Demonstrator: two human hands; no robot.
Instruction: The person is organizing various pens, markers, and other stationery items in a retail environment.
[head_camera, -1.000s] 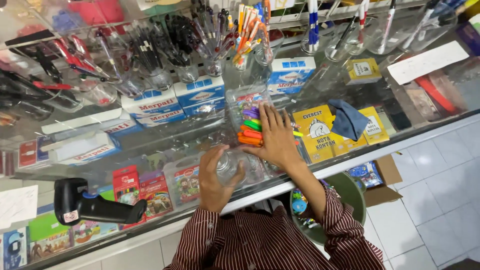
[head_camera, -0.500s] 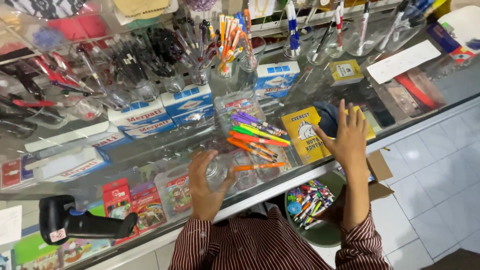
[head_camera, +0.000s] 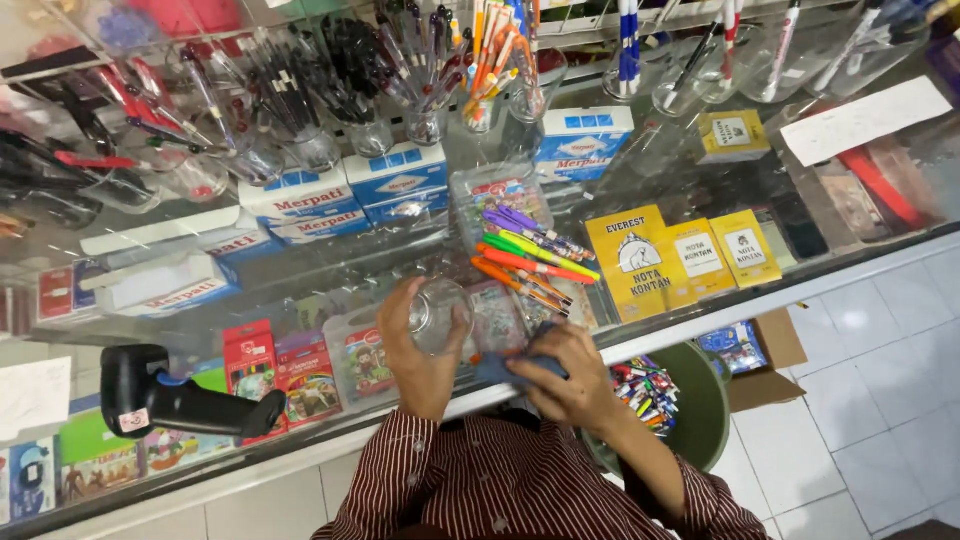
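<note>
My left hand (head_camera: 418, 352) grips a clear empty glass cup (head_camera: 437, 314) tilted on its side above the glass counter (head_camera: 300, 290). My right hand (head_camera: 565, 377) holds a blue cloth (head_camera: 503, 368) bunched just right of the cup, close to its rim. Several coloured markers (head_camera: 530, 252), purple, green and orange, lie loose on the counter just beyond both hands.
A black barcode scanner (head_camera: 165, 397) lies at the counter's left front. Glass cups full of pens (head_camera: 380, 85) line the back, with white and blue boxes (head_camera: 398, 185) before them. Yellow booklets (head_camera: 668, 258) show under the glass. A green bin (head_camera: 670, 400) with markers stands on the tiled floor.
My right hand came back from the yellow booklets at the right to the front edge and now holds the blue cloth beside the cup. The left hand kept hold of the cup.
</note>
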